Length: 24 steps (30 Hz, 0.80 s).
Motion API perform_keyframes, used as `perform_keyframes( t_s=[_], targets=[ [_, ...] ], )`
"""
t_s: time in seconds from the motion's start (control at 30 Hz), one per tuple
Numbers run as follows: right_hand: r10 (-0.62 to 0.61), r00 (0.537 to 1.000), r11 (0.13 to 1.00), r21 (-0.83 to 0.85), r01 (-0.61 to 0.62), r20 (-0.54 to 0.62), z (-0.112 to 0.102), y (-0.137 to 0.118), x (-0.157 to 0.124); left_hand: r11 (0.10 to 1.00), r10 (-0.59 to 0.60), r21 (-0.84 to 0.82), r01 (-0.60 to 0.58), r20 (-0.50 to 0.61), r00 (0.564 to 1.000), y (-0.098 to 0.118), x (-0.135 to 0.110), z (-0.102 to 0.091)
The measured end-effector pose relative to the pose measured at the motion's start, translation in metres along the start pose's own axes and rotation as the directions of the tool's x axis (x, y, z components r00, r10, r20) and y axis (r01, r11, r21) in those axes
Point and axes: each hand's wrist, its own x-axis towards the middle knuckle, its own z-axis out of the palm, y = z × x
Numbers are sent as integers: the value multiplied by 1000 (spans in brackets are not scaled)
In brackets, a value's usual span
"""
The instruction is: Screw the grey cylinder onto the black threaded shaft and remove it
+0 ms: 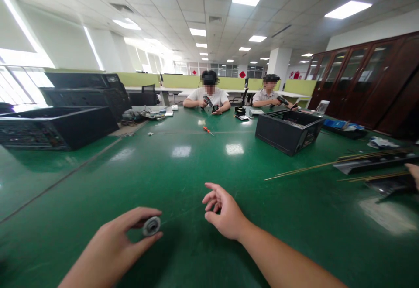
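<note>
Between the thumb and fingers of my left hand (122, 235) is a small round grey part (152, 226) with a dark hole in its middle. Its exact kind cannot be made out. The hand is closed around it, low over the green tabletop (183, 170). To the right, my right hand (225, 214) is open and holds nothing. Its index finger points forward and left, while the other fingers curl loosely. A gap of bare tabletop lies between both hands. Farther forward, an orange screwdriver (207, 130) rests on the table.
Black computer cases stand at the left (81, 126) and right (284, 131). Thin brass-coloured rods (304, 170) lie at right, near another person's hand (413, 174). Across the table, two people (204, 98) (266, 96) hold dark power tools.
</note>
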Motion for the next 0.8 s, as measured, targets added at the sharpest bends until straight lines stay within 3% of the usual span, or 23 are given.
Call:
perform_keyframes(
  t_s=[0.1,0.2,0.3,0.5,0.8],
  targets=[
    [69,992,972,231,-44,-104,-8,-3,5,995,85,-73,-72,194,977,30,38,38],
    [148,945,920,390,-24,-290,-20,-3,12,986,162,-85,-146,233,959,52,62,75],
    [174,901,911,411,6,-398,-29,-1,16,976,216,-87,-201,238,947,53,68,97],
    [160,914,950,310,-39,-374,-28,-2,14,949,284,-224,-224,284,916,27,66,109],
    [84,965,982,183,-38,-250,-25,-3,5,923,215,-363,-129,205,955,19,72,114]
  ],
)
